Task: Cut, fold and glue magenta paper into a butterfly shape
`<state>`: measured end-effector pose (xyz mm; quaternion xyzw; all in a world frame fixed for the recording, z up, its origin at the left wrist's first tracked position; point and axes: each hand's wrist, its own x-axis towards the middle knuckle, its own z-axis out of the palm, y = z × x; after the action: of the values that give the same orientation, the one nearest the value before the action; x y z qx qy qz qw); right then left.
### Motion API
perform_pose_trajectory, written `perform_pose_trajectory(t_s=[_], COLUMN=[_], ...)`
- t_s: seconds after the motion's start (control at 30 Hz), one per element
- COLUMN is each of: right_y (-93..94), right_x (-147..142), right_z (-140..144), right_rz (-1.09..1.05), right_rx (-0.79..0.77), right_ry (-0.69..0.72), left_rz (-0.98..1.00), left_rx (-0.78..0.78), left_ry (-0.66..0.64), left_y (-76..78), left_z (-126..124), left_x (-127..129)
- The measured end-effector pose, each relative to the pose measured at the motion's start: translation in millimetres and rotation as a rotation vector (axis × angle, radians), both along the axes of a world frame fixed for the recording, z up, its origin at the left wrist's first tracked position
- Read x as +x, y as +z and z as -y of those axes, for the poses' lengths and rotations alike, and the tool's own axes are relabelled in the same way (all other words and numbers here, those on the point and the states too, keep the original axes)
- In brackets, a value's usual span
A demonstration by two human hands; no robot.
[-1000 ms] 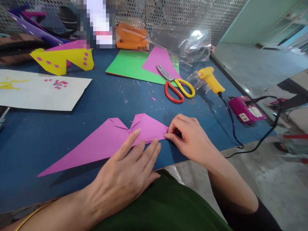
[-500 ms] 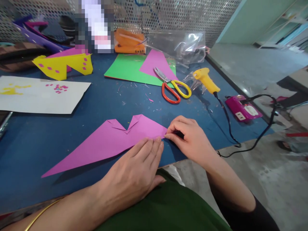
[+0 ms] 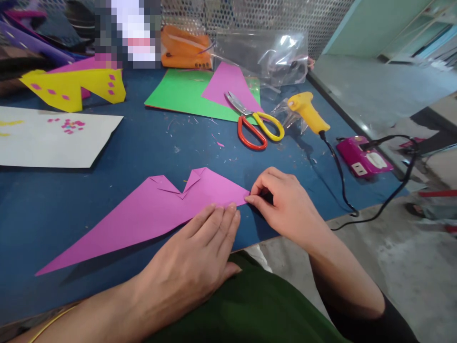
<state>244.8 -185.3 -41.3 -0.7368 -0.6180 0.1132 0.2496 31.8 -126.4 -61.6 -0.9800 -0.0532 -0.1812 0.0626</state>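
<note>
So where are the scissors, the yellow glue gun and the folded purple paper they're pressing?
Red-and-yellow-handled metal scissors (image 3: 255,125): head view, where the handles meet the blades.
Yellow plastic glue gun (image 3: 306,111): head view, middle of its body.
Large folded purple paper sheet (image 3: 153,214): head view, flat middle of the sheet.

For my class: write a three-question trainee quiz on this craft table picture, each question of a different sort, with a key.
1. True or false: the left hand lies flat with its fingertips on the purple folded paper.
2. What does the right hand pinch? A the paper's right tip; B the scissors; C the glue gun.
3. What colour is the sheet under the scissors' blades?

Key: 1 true; 2 A; 3 green, with a purple piece on it.
</note>
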Motion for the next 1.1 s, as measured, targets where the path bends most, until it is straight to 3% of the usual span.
perform_pose_trajectory(t_s=[0.3,0.57,1.1], right_y=[-2.7,-5.6,-3.2], right_x=[3.2,13.5,6.0], right_z=[-2.4,14.2,5.7], right_rz=[0.017,-0.145,0.027], right_rx=[0.002,0.086,0.031], right_ry=[0.022,0.014,-0.028], left_rz=[-0.125,-0.095,-0.114], left_rx=[-0.007,-0.013,-0.050], left_ry=[-0.002,0.008,0.018], left_y=[7.0,9.7,6.7], left_z=[-2.2,-1.5,-0.9], left_x=[5.2,9.1,5.7])
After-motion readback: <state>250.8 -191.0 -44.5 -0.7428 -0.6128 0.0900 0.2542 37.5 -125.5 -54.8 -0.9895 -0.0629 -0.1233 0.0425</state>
